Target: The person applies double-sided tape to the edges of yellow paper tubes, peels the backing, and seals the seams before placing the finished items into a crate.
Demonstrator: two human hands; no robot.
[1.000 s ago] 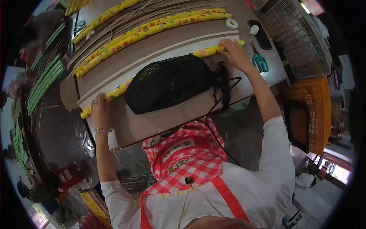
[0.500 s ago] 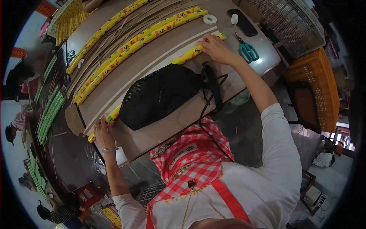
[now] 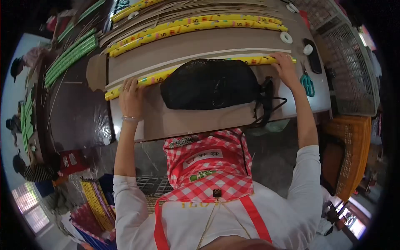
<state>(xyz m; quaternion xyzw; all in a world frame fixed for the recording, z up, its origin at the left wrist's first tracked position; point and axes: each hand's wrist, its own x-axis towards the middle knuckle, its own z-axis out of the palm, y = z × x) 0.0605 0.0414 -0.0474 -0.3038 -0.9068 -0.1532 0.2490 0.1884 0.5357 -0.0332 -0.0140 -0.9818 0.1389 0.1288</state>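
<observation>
A long yellow roll of printed wrapping paper (image 3: 155,78) lies across the table in front of me. My left hand (image 3: 131,99) has its fingers curled over the roll near its left end. Near the other end, my right hand (image 3: 286,70) grips the same roll, fingers bent over it. A black mesh bag (image 3: 210,85) with a strap lies on the near side and hides the middle of the roll. Just beyond the roll, a thin white strip (image 3: 200,55) runs alongside it.
Several more yellow rolls (image 3: 187,28) and thin brown strips (image 3: 175,12) lie farther back. On the right are teal-handled scissors (image 3: 307,84), a white tape roll (image 3: 286,37) and a black phone-like object (image 3: 312,56). Green rolls (image 3: 73,58) and other people are at left.
The whole view has turned, so the table and roll now run nearly level across it. Both hands remain on the yellow roll near its ends.
</observation>
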